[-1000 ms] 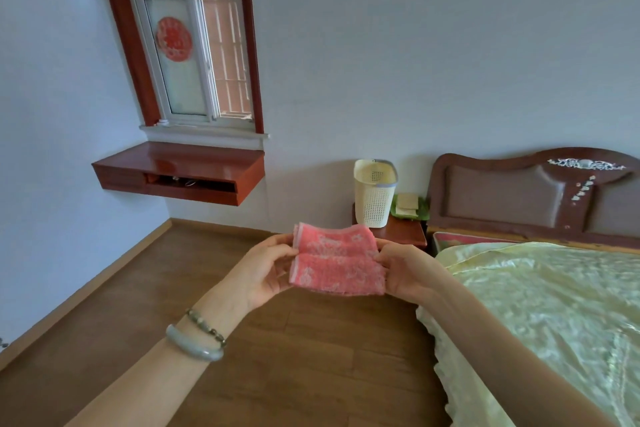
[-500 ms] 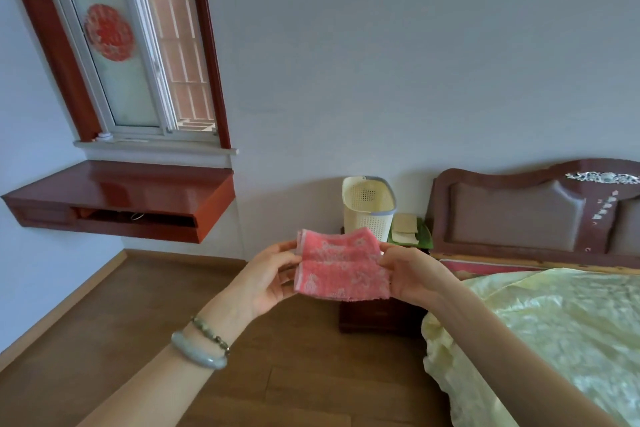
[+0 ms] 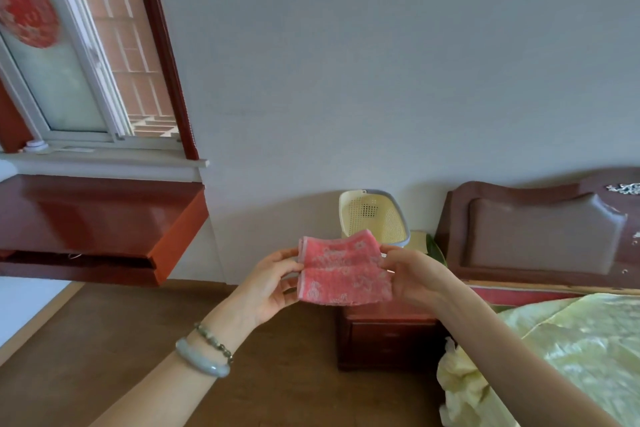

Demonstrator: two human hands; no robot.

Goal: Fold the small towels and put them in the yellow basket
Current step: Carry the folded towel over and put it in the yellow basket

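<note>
— What were the hands doing?

— I saw the left hand [image 3: 273, 284] pinching the left edge of the folded pink towel [image 3: 343, 270], and the right hand [image 3: 412, 276] pinching its right edge. The towel hung in the air between them, touching nothing else.

— And the yellow basket [image 3: 374, 217]?

— It stood on the red nightstand [image 3: 388, 340] against the wall, just behind the towel, beside the bed's headboard [image 3: 540, 236]. A jade bangle [image 3: 201, 360] sat on the left wrist.

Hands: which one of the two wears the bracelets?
The left hand. Its wrist carries a pale jade-like bangle and a beaded bracelet; the right hand, pinching the other edge of the pink towel, has a bare wrist.
</note>
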